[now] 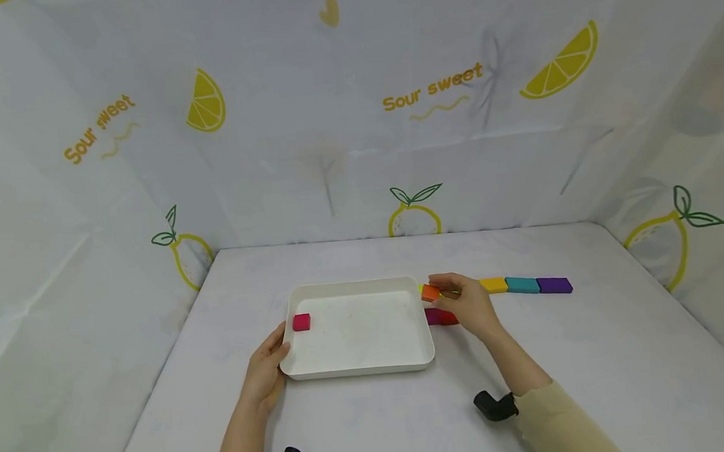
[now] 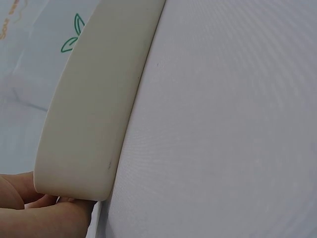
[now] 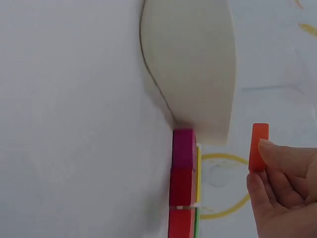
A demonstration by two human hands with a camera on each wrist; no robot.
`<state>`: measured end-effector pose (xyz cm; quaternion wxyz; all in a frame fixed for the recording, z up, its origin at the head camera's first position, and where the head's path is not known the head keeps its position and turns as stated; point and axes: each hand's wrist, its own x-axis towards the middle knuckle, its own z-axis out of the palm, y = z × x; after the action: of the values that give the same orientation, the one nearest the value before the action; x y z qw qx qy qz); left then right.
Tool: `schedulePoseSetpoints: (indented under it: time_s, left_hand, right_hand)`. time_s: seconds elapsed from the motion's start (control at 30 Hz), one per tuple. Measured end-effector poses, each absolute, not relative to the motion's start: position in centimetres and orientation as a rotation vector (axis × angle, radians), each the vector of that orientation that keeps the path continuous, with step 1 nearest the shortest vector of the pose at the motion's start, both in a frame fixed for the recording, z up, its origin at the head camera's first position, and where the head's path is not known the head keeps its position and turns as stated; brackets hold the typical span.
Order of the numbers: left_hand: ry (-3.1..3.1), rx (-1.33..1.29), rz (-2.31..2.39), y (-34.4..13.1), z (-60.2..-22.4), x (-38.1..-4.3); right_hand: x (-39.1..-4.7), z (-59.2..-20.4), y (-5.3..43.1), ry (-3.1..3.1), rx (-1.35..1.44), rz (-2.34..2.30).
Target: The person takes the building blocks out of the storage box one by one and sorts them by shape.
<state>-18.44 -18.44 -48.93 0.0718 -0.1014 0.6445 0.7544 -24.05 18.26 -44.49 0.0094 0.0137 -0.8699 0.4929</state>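
Note:
My left hand [image 1: 265, 367] grips the left side of a white rectangular tray [image 1: 362, 336]; in the left wrist view its fingers [image 2: 54, 218] are at the tray's end wall. A pink block [image 1: 301, 322] lies inside the tray near its left wall. At the tray's right rim, my right hand [image 1: 471, 309] pinches an orange block [image 1: 430, 292] between thumb and fingertips. The right wrist view shows this block [image 3: 257, 148] raised above the row on the table. Below that hand, a magenta block [image 3: 184, 148] and a red block [image 3: 183, 187] sit end to end beside the tray.
Farther right on the white table [image 1: 594, 364], a yellow block [image 1: 493, 286], a teal block [image 1: 522, 285] and a purple block [image 1: 555, 285] form a row. A lemon-printed white curtain [image 1: 306, 132] surrounds the table at the back and sides.

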Motion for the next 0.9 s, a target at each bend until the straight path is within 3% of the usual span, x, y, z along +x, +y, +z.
schedulePoseSetpoints:
  time_s: [0.57, 0.9]
  left_hand:
    - [1.931, -0.307, 2.267, -18.5, -49.0, -18.3]
    - [1.919, -0.296, 2.284, -18.5, -49.1, -18.4]
  right_hand:
    - [-23.9, -46.3, 28.1, -2.878, 0.166, 1.306]
    - [-24.5, -47.0, 30.0, -2.964, 0.195, 1.415]
